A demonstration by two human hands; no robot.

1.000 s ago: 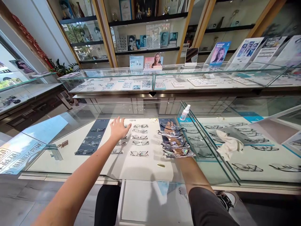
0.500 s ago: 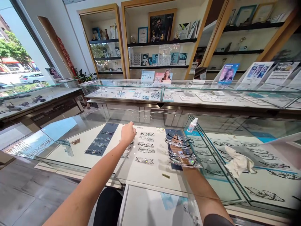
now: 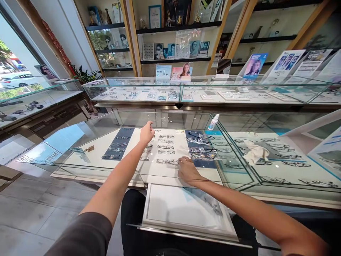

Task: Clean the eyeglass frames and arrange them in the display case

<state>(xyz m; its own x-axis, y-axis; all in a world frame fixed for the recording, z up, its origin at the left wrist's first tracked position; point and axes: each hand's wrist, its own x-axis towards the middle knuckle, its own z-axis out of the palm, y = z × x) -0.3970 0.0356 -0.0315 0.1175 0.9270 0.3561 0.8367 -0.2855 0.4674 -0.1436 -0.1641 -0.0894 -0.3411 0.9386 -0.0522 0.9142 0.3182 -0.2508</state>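
My left hand (image 3: 147, 133) hovers over the far part of the glass display case (image 3: 87, 167). Its fingers are curled in a pinch, and I cannot make out what they hold. Below it, rows of eyeglasses (image 3: 165, 146) lie on a white mat. My right hand (image 3: 188, 170) is at the near end of that mat, fingers bent together, with the tips on the right end of the front pair of eyeglasses (image 3: 166, 161). A pile of several glasses (image 3: 201, 151) lies on a blue mat just beyond my right hand.
A small spray bottle (image 3: 213, 122) and a crumpled white cloth (image 3: 255, 152) sit on the glass to the right. A key with a tag (image 3: 89, 148) lies on the left. A white drawer tray (image 3: 183, 209) is pulled out toward me. More display cases stand behind.
My right hand has drawn back from the pile of glasses on the blue mat to the front pair on the white mat. My left hand lifted and closed from flat.
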